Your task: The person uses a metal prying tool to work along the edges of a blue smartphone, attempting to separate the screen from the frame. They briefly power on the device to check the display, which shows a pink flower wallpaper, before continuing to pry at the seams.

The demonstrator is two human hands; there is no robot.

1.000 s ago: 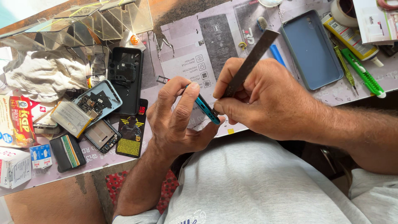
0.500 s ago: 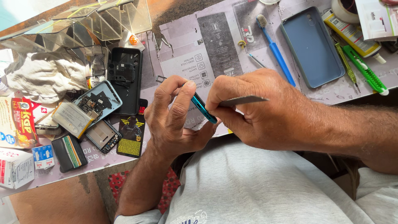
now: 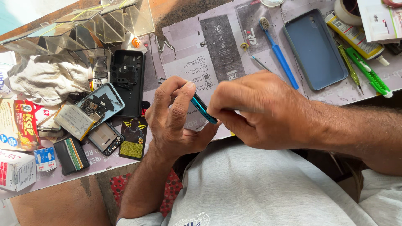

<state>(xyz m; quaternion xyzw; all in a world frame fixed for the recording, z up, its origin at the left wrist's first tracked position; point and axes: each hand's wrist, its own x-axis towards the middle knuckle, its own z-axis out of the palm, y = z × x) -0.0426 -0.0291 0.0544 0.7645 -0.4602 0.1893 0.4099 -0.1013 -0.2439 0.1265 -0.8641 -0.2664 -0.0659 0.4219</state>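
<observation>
Up close, both hands are gripping a teal phone (image 3: 204, 109) edge-on above the table's near edge.

Its face is turning away from the camera, so only the thin rim is showing. The left hand (image 3: 176, 117) is pinching it between thumb and curled fingers; the right hand (image 3: 255, 109) is closing over its lower end, hiding whatever its fingers are holding. A blue toothbrush (image 3: 278, 54) is lying just beyond, beside a dark blue phone case (image 3: 316, 50). Far left, a red-and-yellow box (image 3: 16, 125) is sitting partly cut off by the frame.
</observation>
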